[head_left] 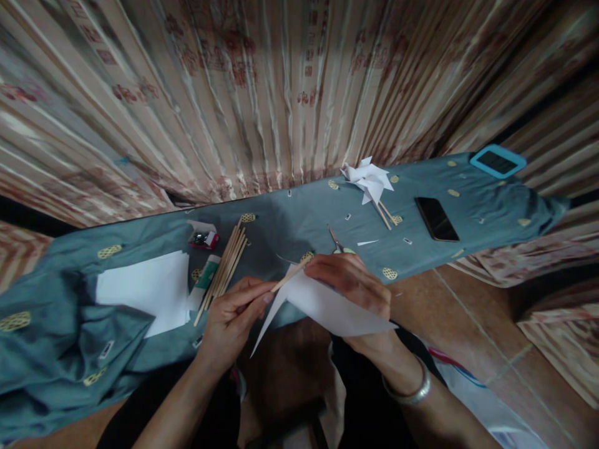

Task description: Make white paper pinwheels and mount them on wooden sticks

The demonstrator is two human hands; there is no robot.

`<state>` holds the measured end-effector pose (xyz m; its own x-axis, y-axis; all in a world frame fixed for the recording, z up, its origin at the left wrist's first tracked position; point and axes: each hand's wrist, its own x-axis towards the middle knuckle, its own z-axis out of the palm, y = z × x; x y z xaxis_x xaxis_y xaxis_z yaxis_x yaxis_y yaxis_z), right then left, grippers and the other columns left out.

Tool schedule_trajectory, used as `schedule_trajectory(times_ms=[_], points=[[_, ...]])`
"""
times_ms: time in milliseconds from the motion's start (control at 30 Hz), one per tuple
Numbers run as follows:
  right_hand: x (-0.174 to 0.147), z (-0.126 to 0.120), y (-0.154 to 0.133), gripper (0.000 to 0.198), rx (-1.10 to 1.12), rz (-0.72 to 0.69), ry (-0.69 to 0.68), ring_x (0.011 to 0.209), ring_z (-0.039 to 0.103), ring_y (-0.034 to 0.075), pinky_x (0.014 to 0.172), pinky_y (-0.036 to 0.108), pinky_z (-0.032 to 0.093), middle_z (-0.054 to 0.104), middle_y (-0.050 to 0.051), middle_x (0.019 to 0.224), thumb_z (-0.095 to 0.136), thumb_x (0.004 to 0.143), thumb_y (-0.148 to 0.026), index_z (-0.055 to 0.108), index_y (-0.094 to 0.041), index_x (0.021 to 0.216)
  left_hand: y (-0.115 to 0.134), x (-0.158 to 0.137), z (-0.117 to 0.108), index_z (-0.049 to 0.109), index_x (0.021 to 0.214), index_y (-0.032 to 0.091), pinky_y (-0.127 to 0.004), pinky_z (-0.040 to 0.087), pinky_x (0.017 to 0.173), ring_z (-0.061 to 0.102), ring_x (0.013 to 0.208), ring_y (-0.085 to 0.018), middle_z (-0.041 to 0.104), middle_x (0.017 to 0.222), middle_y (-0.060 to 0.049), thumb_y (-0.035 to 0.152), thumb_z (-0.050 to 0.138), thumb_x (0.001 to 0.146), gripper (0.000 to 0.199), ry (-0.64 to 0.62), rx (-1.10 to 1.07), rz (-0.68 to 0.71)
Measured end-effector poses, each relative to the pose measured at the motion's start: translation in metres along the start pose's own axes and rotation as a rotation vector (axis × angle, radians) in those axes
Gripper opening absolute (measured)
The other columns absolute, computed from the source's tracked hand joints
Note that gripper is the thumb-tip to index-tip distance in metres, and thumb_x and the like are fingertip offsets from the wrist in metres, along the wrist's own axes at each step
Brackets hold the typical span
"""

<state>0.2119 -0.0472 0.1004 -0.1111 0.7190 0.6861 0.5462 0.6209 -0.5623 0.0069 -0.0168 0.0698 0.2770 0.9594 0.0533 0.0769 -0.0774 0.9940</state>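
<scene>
My left hand (233, 317) is closed, pinching one end of a thin wooden stick (289, 277). The other end of that stick runs to the fingers of my right hand (350, 282), which are closed on a cut piece of white paper (330, 308). Its pointed flaps hang below the stick, one toward each side. Whether a pin joins paper and stick is hidden by my right fingers. Just beyond my right hand lie scissors (335, 241), partly covered by it, with a thin paper scrap (368, 242) to their right.
A green cloth (294, 218) covers the narrow table. On the left are a stack of white paper (145, 290), a glue stick (206, 279), several wooden sticks (227, 265) and a small open box (203, 237). Rightward lie white paper pinwheels (369, 179), a phone (436, 219) and a blue-framed device (498, 161).
</scene>
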Motion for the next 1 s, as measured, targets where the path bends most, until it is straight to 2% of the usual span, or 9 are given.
schedule_trajectory(times_ms=[133,533,733,1000], points=[[0.0005,0.0,0.0008,0.023,0.024,0.021,0.008,0.096,0.068,0.024,0.088,0.043,0.051,0.073,0.012,0.102,0.06,0.087,-0.012,0.065,-0.017,0.109,0.0,-0.0002,-0.0011,0.08,0.092,0.03,-0.019,0.041,0.056,0.056,0.064,-0.011,0.065,0.074,-0.002,0.024,0.068,0.083,0.016,-0.008,0.01,0.016],[0.003,-0.0024,-0.0033,0.024,0.041,0.034,0.006,0.095,0.069,0.026,0.086,0.043,0.051,0.074,0.011,0.103,0.061,0.087,-0.014,0.066,-0.02,0.11,-0.0011,-0.0004,-0.002,0.08,0.094,0.026,-0.022,0.042,0.057,0.055,0.064,-0.012,0.065,0.075,-0.003,0.026,0.068,0.083,0.016,-0.008,0.02,0.009],[0.0022,-0.0016,-0.0026,0.021,0.024,0.043,0.005,0.094,0.069,0.022,0.084,0.04,0.052,0.074,0.009,0.102,0.062,0.087,-0.018,0.066,-0.019,0.108,0.0004,0.0005,-0.0011,0.08,0.094,0.026,-0.022,0.041,0.054,0.053,0.061,-0.012,0.065,0.073,-0.003,0.029,0.069,0.083,0.016,-0.01,0.023,0.012],[-0.0017,0.0006,0.0008,0.02,0.141,0.179,0.021,0.095,0.068,0.023,0.087,0.039,0.051,0.074,0.006,0.101,0.062,0.085,-0.02,0.068,-0.022,0.105,-0.0014,-0.0019,-0.0022,0.08,0.096,0.029,-0.022,0.043,0.058,0.058,0.067,-0.014,0.067,0.076,-0.004,0.028,0.068,0.083,0.017,-0.005,0.075,0.031]])
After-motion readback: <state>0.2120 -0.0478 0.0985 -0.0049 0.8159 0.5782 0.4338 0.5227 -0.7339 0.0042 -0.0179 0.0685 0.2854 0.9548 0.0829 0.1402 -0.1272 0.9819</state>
